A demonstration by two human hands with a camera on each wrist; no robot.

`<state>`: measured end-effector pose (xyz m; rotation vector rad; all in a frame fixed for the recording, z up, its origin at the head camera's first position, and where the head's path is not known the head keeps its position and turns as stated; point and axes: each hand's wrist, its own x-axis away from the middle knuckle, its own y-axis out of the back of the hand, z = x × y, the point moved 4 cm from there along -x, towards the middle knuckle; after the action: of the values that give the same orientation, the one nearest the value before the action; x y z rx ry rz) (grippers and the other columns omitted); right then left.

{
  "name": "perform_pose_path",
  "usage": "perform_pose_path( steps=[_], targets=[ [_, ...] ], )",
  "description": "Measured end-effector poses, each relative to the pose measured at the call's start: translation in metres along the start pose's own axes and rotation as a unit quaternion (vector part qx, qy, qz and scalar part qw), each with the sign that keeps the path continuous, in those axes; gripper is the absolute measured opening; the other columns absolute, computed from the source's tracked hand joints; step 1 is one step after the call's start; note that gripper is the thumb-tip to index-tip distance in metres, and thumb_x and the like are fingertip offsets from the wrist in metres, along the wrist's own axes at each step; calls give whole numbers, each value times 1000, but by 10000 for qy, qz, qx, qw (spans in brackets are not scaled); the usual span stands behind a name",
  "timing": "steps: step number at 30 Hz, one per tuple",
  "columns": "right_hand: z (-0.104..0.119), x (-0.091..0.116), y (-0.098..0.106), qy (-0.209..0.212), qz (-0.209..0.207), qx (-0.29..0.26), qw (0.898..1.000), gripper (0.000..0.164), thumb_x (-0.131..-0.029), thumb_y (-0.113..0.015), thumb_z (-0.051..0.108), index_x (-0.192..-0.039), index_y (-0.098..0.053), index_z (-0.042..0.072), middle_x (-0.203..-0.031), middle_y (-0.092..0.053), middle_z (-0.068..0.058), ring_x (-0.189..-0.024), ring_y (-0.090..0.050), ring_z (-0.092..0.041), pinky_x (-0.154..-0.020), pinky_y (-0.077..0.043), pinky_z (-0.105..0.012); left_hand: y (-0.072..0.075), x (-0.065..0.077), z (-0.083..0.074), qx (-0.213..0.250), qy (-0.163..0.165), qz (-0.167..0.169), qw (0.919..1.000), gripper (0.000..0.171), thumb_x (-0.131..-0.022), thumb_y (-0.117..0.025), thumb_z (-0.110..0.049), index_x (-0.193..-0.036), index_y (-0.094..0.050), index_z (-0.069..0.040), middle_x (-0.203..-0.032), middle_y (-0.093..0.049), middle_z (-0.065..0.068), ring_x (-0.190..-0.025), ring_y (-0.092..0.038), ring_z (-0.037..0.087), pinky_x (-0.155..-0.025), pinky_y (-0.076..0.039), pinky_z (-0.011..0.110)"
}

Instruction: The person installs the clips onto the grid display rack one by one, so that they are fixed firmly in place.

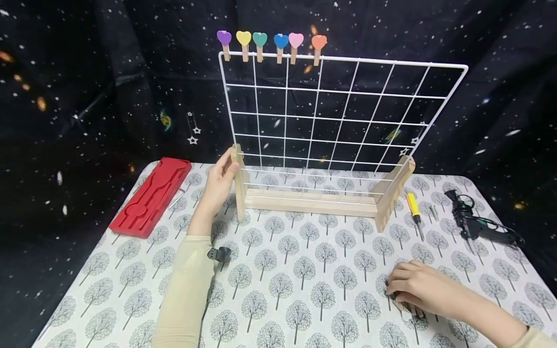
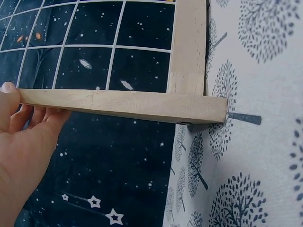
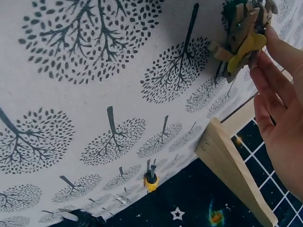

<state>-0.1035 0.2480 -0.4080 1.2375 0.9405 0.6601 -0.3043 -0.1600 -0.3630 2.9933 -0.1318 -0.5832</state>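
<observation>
My left hand [image 1: 217, 186] grips the upper part of the wooden left side post [image 1: 240, 193], thumb on one face and fingers on the other. The post belongs to a wooden stand [image 1: 311, 203] that holds up a white wire grid [image 1: 383, 62], tilted back. Along the grid's top left edge sit several heart clothespins, from purple [image 1: 224, 37] to orange [image 1: 319, 42]. At the front right, my right hand [image 1: 426, 289] pinches at a small heap of wooden clothespins on the cloth. One has a yellow heart [image 3: 248, 47]; the palm hides part of the heap in the head view.
A red moulded tray [image 1: 152, 198] lies at the left, with a thin metal tool [image 1: 177, 198] beside it. Right of the stand are a yellow-handled screwdriver [image 1: 413, 208] and a black corded tool [image 1: 467, 217]. A tree-print cloth [image 1: 283, 266] covers the table.
</observation>
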Motion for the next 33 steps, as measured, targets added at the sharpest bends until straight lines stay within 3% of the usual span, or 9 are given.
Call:
perform_pose_path(
  steps=[5, 15, 20, 26, 33],
  targets=[
    [-4, -2, 2, -3, -17, -165, 9999, 17, -65, -70, 28, -78, -58, 32, -86, -57, 19, -82, -50, -1, -76, -42, -21, 1, 0, 0, -71, 60, -40, 9999, 53, -88, -45, -28, -136, -28, -15, -137, -34, 8, -124, -34, 16, -103, -29, 27],
    [-8, 1, 0, -120, -222, -649, 9976, 23, -65, -71, 18, -83, -60, 27, -82, -56, 21, -74, -50, 4, -71, -39, -9, 1, 1, 0, -180, 63, -6, 9998, 54, -88, -44, -31, -136, -27, -16, -138, -33, 7, -125, -33, 15, -104, -28, 26],
    [-6, 0, -1, -290, -81, -339, 9990, 29, -60, -73, 18, -88, -64, 23, -82, -57, 19, -73, -51, 3, -68, -44, -12, 1, 0, 0, -99, -29, -31, 9999, 53, -88, -44, -29, -136, -28, -15, -137, -34, 7, -124, -34, 15, -103, -28, 26],
    [-5, -1, 1, -411, 353, -107, 9985, 23, -64, -70, 19, -86, -66, 23, -82, -54, 20, -75, -49, 1, -66, -48, -22, 1, 0, 0, -56, -53, -50, 10000, 52, -88, -45, -29, -136, -29, -16, -137, -34, 6, -124, -34, 13, -103, -29, 24],
    [-4, -7, 3, -560, 149, 23, 9983, 25, -65, -68, 13, -90, -66, 19, -86, -54, 16, -77, -51, 0, -69, -46, -11, 1, 0, 1, -67, -10, -33, 10000, 52, -88, -45, -30, -136, -28, -18, -138, -33, 6, -125, -33, 13, -103, -28, 25]
  ],
)
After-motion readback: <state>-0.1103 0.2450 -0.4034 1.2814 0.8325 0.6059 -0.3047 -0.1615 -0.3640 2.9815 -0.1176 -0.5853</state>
